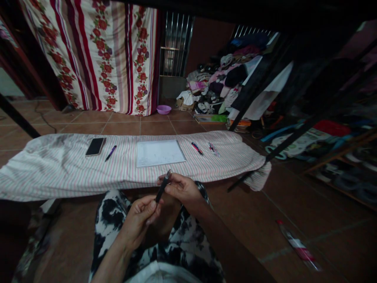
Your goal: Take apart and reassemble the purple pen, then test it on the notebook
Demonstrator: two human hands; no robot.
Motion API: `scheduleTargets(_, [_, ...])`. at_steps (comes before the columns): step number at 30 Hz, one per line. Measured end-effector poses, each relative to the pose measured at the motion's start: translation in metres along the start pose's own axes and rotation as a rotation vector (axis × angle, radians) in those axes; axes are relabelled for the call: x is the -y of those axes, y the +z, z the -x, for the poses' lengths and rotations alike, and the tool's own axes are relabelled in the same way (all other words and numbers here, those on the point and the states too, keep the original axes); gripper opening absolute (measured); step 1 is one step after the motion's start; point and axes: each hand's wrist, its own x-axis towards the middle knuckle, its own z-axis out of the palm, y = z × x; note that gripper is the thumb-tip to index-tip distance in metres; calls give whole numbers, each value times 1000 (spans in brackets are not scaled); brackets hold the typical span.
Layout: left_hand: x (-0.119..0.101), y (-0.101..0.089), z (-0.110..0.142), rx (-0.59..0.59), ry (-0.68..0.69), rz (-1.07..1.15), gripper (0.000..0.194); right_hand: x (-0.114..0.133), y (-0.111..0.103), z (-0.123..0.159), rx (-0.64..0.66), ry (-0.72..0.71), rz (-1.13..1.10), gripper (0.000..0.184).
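A dark pen [161, 190] with a silvery tip is held tilted above my lap, its upper end leaning away to the right. Around its lower end the fingers of my left hand [140, 214] are closed. My right hand [184, 190] pinches it near the upper end with thumb and fingers. Just beyond my hands, a spiral notebook [159, 152] lies on the striped cloth [123, 173]. To the left are a purple pen [111, 153] and a dark-screened phone [95, 146]. On the right lie a red and blue pen [197, 148] and a small group of slim items [213, 149], too blurred to name.
A floral striped curtain [118, 59] hangs behind. A purple basin [163, 109] sits on the tiled floor near a heap of clothes [218, 78]. Dark poles [259, 82] slant down on the right. A plastic bottle [299, 245] lies on the floor at the lower right.
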Motion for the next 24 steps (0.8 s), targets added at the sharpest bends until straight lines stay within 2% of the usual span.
scheduleTargets(3, [0,0,1,-10,-6,6,25,2,0,2,4,14,20,33])
scheduleTargets(10, [2,-1,0,-15,-16,-9,27,-6,3,-2,-97,3,28,26])
scheduleTargets(14, [1,-1,1,-15,-17,4,27,-5,2,-1,-45,-18,4,25])
scheduleTargets(18, [-1,-1,1,-16,-24,10,26,0,0,2,11,8,-6,32])
scheduleTargets(24, [0,0,0,-5,-27,3,26,-4,0,-1,-68,4,21,26])
